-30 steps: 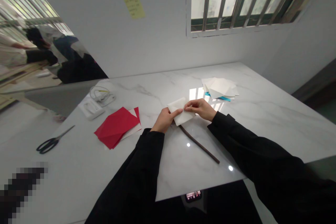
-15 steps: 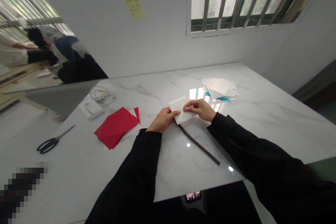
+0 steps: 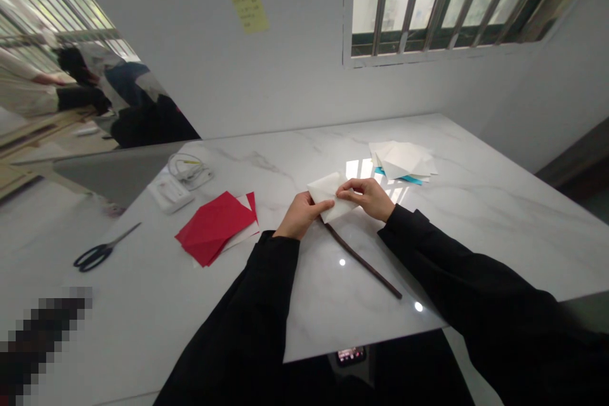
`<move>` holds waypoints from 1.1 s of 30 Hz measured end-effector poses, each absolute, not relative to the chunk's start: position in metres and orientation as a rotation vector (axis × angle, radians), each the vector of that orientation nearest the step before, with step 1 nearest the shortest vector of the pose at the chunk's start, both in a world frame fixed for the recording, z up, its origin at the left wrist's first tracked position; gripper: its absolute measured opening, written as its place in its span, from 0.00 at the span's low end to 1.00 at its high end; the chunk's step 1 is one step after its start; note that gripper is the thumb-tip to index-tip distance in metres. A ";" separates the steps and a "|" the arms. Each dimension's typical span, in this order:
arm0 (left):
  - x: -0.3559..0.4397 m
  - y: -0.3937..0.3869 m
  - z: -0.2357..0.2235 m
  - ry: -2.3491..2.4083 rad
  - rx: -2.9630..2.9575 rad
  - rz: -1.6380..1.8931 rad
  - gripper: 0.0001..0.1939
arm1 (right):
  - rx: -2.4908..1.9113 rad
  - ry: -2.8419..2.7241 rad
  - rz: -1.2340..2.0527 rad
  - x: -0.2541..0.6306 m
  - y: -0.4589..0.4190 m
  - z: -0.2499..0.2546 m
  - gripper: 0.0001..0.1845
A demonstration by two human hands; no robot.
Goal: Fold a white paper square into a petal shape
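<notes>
Between my two hands, just above the table, is a white piece of paper (image 3: 325, 189) with creases across it. My left hand (image 3: 301, 214) grips its left side, thumb on top and fingers underneath. On the right, the fingers of my right hand (image 3: 368, 196) are pinched on the paper near its middle. A thin dark brown stick (image 3: 362, 261) lies slantwise on the table below the paper; its upper end reaches the paper and my left fingers, and whether it is held there I cannot tell.
Red paper sheets (image 3: 216, 228) lie left of my hands, with black-handled scissors (image 3: 98, 255) farther left. Behind them are a white box (image 3: 170, 195) and a coiled cable (image 3: 183, 168). White and blue sheets (image 3: 402, 158) are piled at the back right of the marble-patterned table (image 3: 480, 203).
The view has shifted slightly, so most things appear a little farther right. Both hands keep their grip on the paper, and my left thumb has slid slightly inward over it.
</notes>
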State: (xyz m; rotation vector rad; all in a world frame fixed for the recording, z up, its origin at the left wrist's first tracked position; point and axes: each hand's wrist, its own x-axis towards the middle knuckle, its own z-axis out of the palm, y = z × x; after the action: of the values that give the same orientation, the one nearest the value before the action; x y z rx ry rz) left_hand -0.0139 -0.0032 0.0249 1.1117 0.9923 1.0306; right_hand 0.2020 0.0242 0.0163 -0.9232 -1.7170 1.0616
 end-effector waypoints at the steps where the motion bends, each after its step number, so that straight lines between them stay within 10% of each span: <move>1: -0.014 -0.003 0.025 0.998 1.115 1.034 0.27 | -0.924 -1.710 1.067 0.202 0.024 0.016 0.17; 33: -0.012 -0.003 0.026 1.025 1.230 1.067 0.27 | -0.940 -1.364 1.290 0.189 0.016 0.013 0.23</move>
State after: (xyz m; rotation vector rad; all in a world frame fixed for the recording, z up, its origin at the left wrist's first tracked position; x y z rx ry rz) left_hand -0.0122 -0.0025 0.0258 1.2296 1.0251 1.0670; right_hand 0.1889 0.0163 0.0132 -0.9403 -1.3635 1.2898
